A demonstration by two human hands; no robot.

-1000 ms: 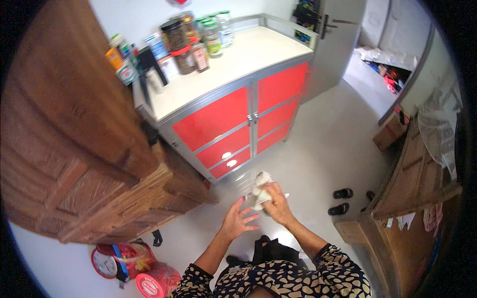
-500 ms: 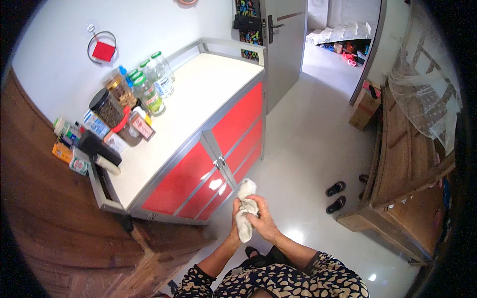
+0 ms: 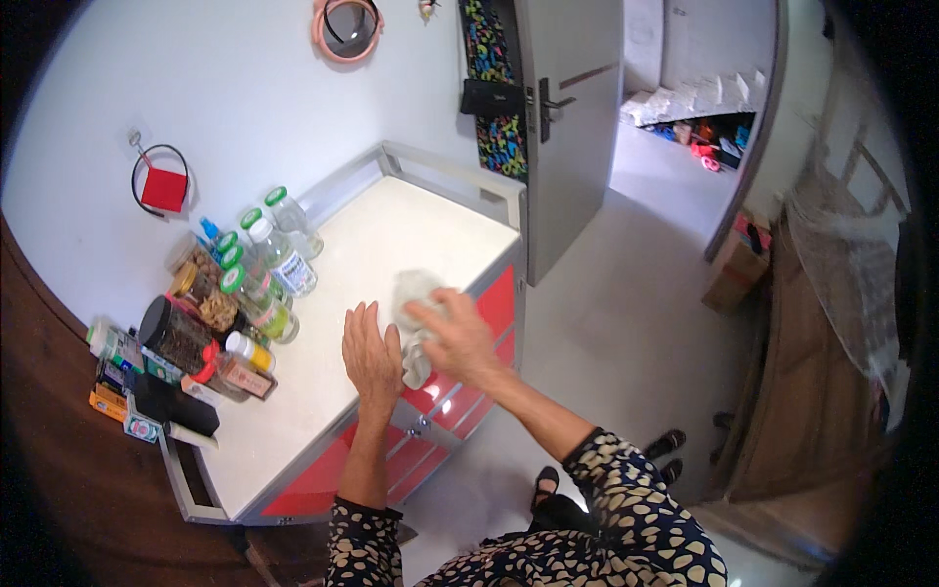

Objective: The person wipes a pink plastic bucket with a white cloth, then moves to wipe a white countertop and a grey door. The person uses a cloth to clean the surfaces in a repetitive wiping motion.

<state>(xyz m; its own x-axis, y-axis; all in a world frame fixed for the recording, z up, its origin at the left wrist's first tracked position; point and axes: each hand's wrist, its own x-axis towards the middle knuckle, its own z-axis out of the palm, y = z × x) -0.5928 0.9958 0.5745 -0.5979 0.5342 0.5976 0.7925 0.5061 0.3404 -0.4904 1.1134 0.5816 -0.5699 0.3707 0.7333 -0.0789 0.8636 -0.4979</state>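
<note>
My right hand [image 3: 458, 338] grips a crumpled white cloth [image 3: 415, 293] above the front edge of a white cabinet top [image 3: 391, 245]. My left hand [image 3: 371, 352] is just to its left, palm down with fingers spread, hovering over the same white surface and holding nothing. Both forearms come in from the lower edge in a dark sleeve with pale spots. The cabinet has red doors [image 3: 489, 303] under the top.
Several clear bottles with green caps [image 3: 264, 259] and jars [image 3: 176, 338] stand on the left part of the top. A brown wooden cupboard [image 3: 59, 470] is at far left. A grey door [image 3: 567, 117] and cardboard box [image 3: 738, 264] lie right. Dark sandals [image 3: 665, 445] sit on the floor.
The view has swung up onto the cabinet top. My hands, which worked the cloth together lower down in front of the red doors, have risen over the white surface, and my left hand has let go.
</note>
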